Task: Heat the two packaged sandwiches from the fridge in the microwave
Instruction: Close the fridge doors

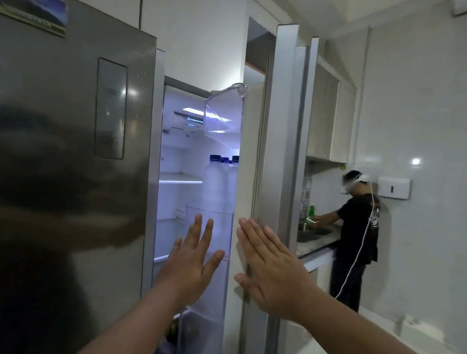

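Two sandwiches cannot be seen anywhere on the lit fridge shelves [179, 178]. Fridge door [271, 179] stands upright, partly open, leaving a narrow gap. Right hand [269, 273] lies flat on its edge, fingers straight, holding nothing. Left hand [190, 265] hovers spread before the gap, empty. Bottles [214, 183] stand in the door bin.

Two hands are showing, the left hand [190, 262] and the right hand [269, 273], both with fingers straight. One fridge [62, 165] is standing with one door [275, 152] swung open. At least three capped bottles [214, 181] are sitting in one door bin [196, 213]; one further clear bin [223, 112] is hanging above. One other person [356, 235] is standing at one worktop [313, 243].
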